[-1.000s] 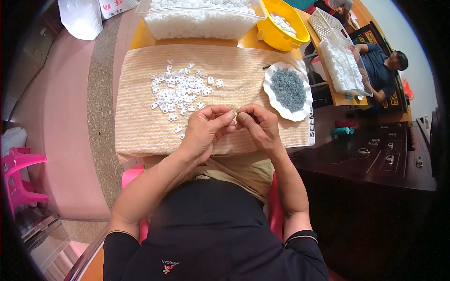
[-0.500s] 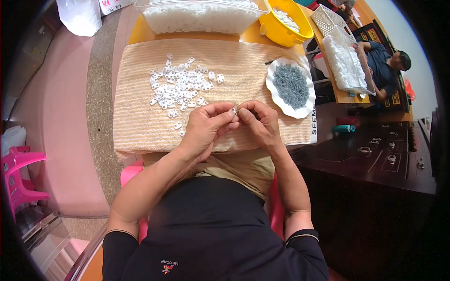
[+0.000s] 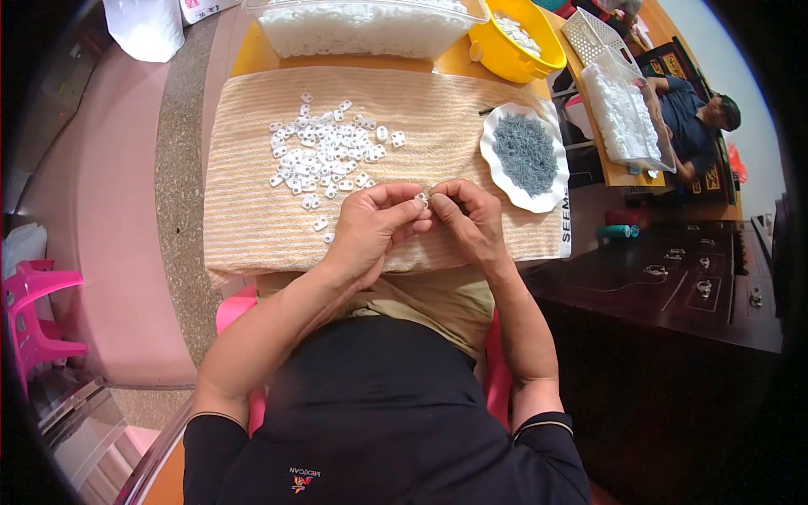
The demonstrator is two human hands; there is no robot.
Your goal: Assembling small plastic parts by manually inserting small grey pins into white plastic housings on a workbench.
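Observation:
Over the near part of a striped beige cloth (image 3: pixel 421 109), both hands meet fingertip to fingertip. My left hand (image 3: pixel 377 223) is closed, pinching a small white plastic piece (image 3: pixel 422 200) between thumb and fingers. My right hand (image 3: pixel 473 220) is closed in a pinch against the same piece; whatever sits between its fingertips is too small to make out. To the left lies a loose pile of small white plastic pieces with holes (image 3: pixel 324 151). On the right, a white scalloped plate (image 3: pixel 549 195) holds a heap of small grey parts (image 3: pixel 523 153).
A clear bin (image 3: pixel 370 46) of white pieces and a yellow basin (image 3: pixel 551 59) stand at the far edge. Further right, a person (image 3: pixel 690 118) sits by another clear bin (image 3: pixel 623 126). A dark wooden cabinet (image 3: pixel 640 295) is at right, a pink stool (image 3: pixel 42 311) at left.
The view has shifted very slightly. Both hands stay pinched together at the white piece, with only tiny fingertip movement.

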